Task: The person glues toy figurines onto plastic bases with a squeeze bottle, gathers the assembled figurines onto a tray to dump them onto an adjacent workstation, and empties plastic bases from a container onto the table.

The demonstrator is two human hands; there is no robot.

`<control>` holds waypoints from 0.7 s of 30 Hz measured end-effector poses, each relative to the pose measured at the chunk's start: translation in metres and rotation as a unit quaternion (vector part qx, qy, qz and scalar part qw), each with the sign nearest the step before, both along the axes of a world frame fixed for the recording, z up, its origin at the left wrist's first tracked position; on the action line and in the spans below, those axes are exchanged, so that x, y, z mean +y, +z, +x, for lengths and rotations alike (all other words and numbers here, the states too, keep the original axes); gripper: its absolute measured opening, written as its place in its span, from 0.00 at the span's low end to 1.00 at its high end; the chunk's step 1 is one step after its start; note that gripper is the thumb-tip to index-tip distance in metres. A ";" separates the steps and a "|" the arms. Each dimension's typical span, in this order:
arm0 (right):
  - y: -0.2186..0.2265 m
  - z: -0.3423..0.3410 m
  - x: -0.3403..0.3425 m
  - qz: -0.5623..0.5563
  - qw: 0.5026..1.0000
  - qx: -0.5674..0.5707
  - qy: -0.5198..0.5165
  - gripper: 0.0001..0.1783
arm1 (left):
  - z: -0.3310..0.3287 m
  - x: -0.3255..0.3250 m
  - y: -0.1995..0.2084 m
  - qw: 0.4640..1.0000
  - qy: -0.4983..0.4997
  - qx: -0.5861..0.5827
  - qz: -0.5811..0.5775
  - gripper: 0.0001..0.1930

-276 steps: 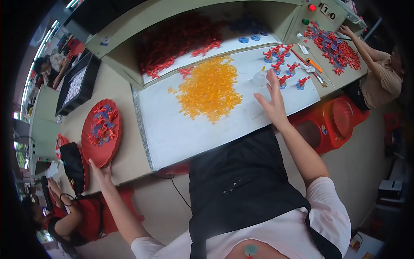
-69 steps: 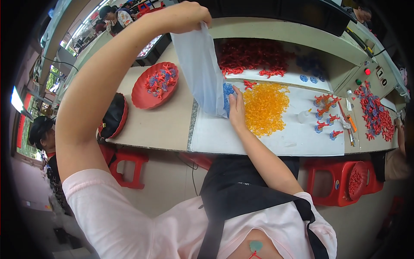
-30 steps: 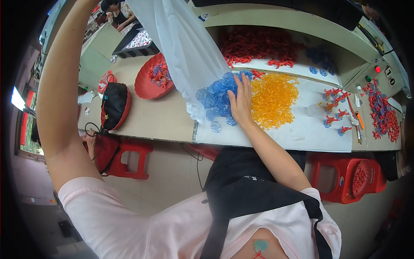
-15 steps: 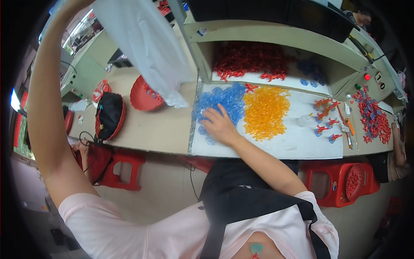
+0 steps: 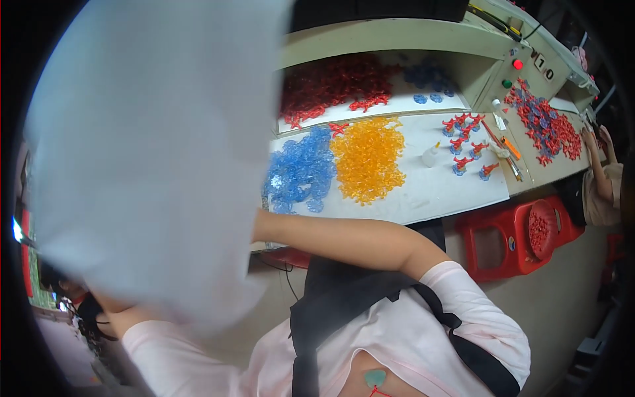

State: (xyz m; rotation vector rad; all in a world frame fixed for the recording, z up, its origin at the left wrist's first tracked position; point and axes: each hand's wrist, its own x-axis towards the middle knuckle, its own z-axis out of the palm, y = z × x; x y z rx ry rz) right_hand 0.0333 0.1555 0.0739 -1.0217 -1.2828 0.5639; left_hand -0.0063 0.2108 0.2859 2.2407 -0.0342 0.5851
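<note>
Both my hands are hiding behind the white plastic bag [image 5: 165, 145]; I cannot tell whether they are spreading, closing or pinching. My right forearm [image 5: 324, 238] is running toward 9 o'clock and passing behind it; only a short stretch of my left arm [image 5: 129, 321] is showing, at 8 o'clock. The bag is filling 8 to 11 o'clock, blurred, its top running out of frame. Blue translucent pieces [image 5: 301, 169] are lying toward 11 o'clock, the bag obscuring their left limit. Amber pieces [image 5: 370, 159] are adjoining them at 2 o'clock; farther out, a squeeze bottle [image 5: 431, 157] is standing.
</note>
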 end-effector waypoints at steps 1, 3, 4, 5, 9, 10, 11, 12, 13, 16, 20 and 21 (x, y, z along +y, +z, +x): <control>0.024 -0.051 -0.005 0.025 0.980 0.119 0.155 0.62 | -0.038 0.008 0.009 0.999 0.051 -0.004 -0.011 0.10; 0.057 -0.095 -0.036 0.044 0.859 0.314 0.402 0.56 | -0.080 0.035 0.030 0.994 0.095 -0.034 -0.046 0.10; 0.058 -0.098 -0.047 0.055 0.851 0.315 0.417 0.56 | -0.095 0.056 0.039 0.990 0.105 -0.055 -0.071 0.10; 0.054 -0.094 -0.057 -0.009 0.879 0.282 0.384 0.50 | -0.104 0.079 0.045 0.986 0.106 -0.079 -0.100 0.10; 0.010 -0.094 -0.063 0.048 0.982 0.072 0.165 0.20 | -0.086 0.085 -0.003 0.946 0.075 -0.168 -0.267 0.10; 0.010 -0.103 -0.062 0.149 0.983 0.020 0.104 0.14 | -0.091 0.026 -0.024 0.931 0.079 -0.189 -0.301 0.10; 0.000 -0.096 -0.062 0.171 0.982 0.021 0.082 0.13 | -0.093 0.028 -0.043 0.911 0.066 -0.209 -0.349 0.11; -0.005 -0.092 -0.064 0.166 0.983 0.023 0.078 0.13 | -0.100 0.033 -0.056 0.890 0.062 -0.229 -0.390 0.11; -0.009 -0.087 -0.069 0.078 0.980 0.110 0.149 0.12 | -0.109 0.039 -0.067 0.866 0.060 -0.249 -0.429 0.11; -0.017 -0.047 -0.087 -0.079 0.964 0.242 0.077 0.11 | -0.121 -0.005 -0.117 0.783 0.056 -0.313 -0.535 0.12; 0.026 0.017 -0.132 -0.193 0.906 0.352 0.136 0.17 | -0.171 0.068 -0.158 0.679 -0.163 -0.217 -0.682 0.12; 0.034 0.019 -0.138 -0.298 0.896 0.223 0.242 0.21 | -0.180 0.070 -0.167 0.681 -0.106 -0.206 -0.695 0.12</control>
